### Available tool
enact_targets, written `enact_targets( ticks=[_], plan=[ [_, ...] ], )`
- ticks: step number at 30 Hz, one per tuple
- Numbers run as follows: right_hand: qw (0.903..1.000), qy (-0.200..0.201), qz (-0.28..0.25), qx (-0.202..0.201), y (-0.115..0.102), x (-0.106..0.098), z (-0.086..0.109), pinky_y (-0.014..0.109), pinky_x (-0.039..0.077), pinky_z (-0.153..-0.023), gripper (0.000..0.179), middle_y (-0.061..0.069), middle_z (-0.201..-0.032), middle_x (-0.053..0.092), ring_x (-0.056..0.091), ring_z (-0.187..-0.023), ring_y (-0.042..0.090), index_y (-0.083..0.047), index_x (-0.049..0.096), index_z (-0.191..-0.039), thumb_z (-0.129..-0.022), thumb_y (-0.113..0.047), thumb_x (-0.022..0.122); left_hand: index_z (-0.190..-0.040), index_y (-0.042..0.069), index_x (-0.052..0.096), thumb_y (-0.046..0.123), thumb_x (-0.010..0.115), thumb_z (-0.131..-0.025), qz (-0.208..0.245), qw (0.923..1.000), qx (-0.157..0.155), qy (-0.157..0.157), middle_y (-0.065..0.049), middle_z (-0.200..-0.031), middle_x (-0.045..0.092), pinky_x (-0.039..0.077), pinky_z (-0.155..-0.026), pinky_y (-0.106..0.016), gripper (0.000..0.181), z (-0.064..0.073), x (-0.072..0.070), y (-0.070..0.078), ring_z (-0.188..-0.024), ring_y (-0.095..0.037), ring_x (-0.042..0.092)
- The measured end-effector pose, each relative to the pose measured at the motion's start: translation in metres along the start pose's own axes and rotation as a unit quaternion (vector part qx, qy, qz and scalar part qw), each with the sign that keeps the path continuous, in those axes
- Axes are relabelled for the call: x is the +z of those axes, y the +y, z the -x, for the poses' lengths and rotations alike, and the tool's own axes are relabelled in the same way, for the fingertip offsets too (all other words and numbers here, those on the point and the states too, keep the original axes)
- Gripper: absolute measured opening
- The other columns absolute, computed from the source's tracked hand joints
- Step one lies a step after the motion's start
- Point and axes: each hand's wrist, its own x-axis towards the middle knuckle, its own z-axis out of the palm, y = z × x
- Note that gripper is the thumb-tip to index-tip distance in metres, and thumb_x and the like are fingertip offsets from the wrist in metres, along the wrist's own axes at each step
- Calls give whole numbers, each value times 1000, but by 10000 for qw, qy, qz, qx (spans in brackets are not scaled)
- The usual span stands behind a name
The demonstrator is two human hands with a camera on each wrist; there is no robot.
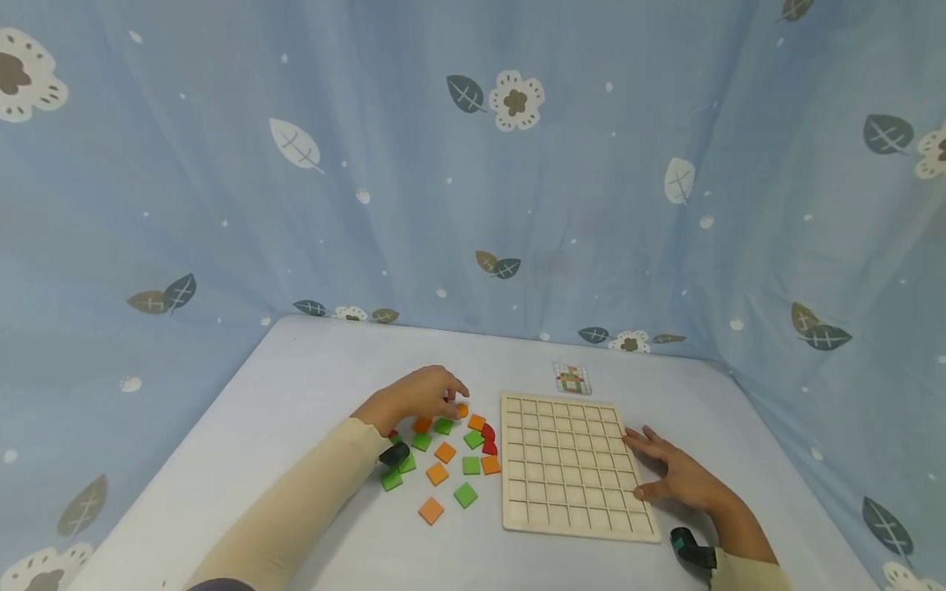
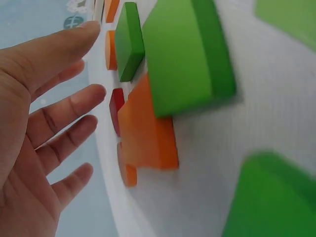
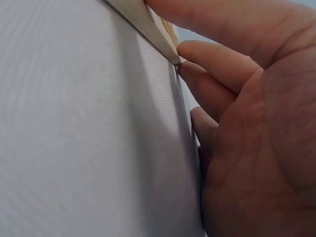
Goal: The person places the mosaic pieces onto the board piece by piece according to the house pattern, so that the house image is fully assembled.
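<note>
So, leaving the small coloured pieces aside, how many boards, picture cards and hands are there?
Gridded board: 1
Picture card: 1
Left hand and right hand: 2
Total: 4

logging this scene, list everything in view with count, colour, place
table: 1, white, foreground
curtain: 1+, blue print, behind
board: 1, pale wood, right of centre
picture card: 1, multicoloured, behind board
squares: 7+, green, left of board
more squares: 6+, orange, there
disc: 1+, orange, there
other pieces: 4+, red, there
wrist devices: 2, black, on wrists
sleeves: 2, cream, on arms
left hand: 1, over pieces
right hand: 1, at board's right edge
</note>
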Motion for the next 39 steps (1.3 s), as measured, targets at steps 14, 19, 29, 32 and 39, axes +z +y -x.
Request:
enact_targets(
  ticks=[14, 19, 29, 32, 39],
  plan=[
    [9999, -27, -130, -107, -4, -3, 0, 78, 8, -97, 89, 19, -154, 29, 6, -140, 52, -7, 49, -143, -67, -34, 87, -100, 24, 75, 29, 81, -80, 139, 9995, -195, -208, 14, -90, 62, 48, -82, -30, 21, -13, 7, -1, -82, -9, 55],
    [9999, -9, -94, -81, -5, -2, 0, 77, 7, -98, 89, 18, -153, 30, 7, -141, 51, -8, 51, -142, -65, -34, 88, -96, 23, 75, 24, 81, -81, 191, 9995, -45, -258, 13, -89, 62, 49, -83, -30, 16, -16, 7, -3, -82, -9, 55],
    [10000, 24, -49, 66, 0, -4, -1, 76, 8, -99, 93, 19, -155, 26, 7, -141, 51, -9, 49, -143, -63, -36, 88, -96, 22, 71, 20, 79, -84, 61, 9994, 147, -316, 12, -87, 60, 48, -81, -30, 14, -20, 5, 1, -83, -12, 55],
    [9999, 34, -98, 99, -1, -3, -1, 76, 7, -99, 94, 19, -155, 25, 6, -140, 51, -9, 50, -143, -61, -36, 88, -97, 21, 71, 20, 78, -84, 4, 9993, 208, -317, 12, -88, 60, 48, -82, -30, 14, -21, 4, 2, -84, -12, 55],
    [9996, 73, -253, 72, -1, 1, -1, 75, 6, -101, 94, 16, -154, 30, 6, -142, 49, -7, 50, -142, -61, -36, 89, -99, 18, 72, 18, 76, -86, -82, 9985, 453, -301, 11, -90, 62, 47, -84, -30, 14, -27, -1, 11, -86, -12, 54]
  ],
)
